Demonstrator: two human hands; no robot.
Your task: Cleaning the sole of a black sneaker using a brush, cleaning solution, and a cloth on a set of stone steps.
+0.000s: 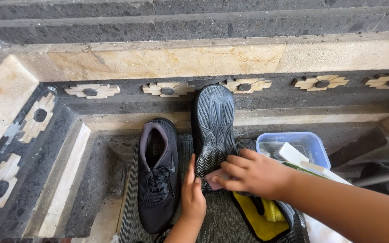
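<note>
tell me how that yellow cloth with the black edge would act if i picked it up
The yellow cloth with black edging lies bunched and folded on the dark ribbed mat, so it would probably hang limp and sag. It looks thin and soft, so likely light. Part lies under the right hand, so it may drag.

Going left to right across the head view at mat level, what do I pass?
Upright black shoe → left hand → overturned shoe, sole up → right hand holding a small pink block → clear plastic container with blue rim.
</note>
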